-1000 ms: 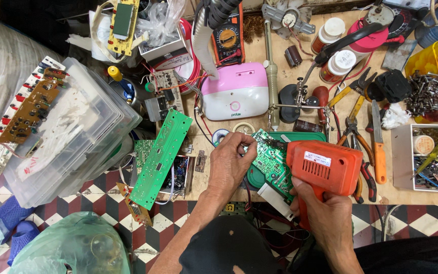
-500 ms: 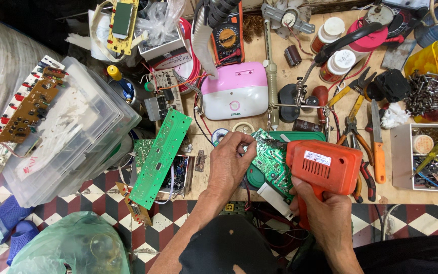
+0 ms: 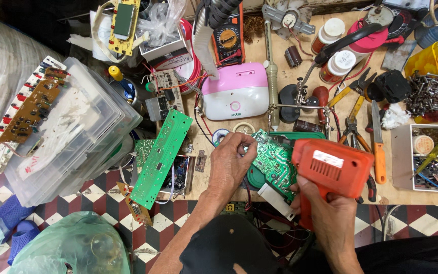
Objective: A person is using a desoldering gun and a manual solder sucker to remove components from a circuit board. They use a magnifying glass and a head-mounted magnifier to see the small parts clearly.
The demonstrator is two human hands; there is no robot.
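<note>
My left hand (image 3: 233, 165) rests on the left edge of a green circuit board (image 3: 273, 157), fingers pinched at its upper corner on what looks like thin solder wire. Beneath the board is a dark green round base (image 3: 259, 178). My right hand (image 3: 325, 210) grips the handle of an orange soldering gun (image 3: 333, 166), which hangs over the board's right side; its tip is hidden. A white connector (image 3: 275, 199) sticks out below the board.
A long green board (image 3: 160, 157) leans at the bench's left edge beside clear plastic bins (image 3: 72, 132). Behind sit a pink-and-white box (image 3: 235, 92), a multimeter (image 3: 227, 38), pliers (image 3: 352, 109), an orange-handled knife (image 3: 378, 147), a tray of screws (image 3: 427, 94) and a white parts box (image 3: 427, 157).
</note>
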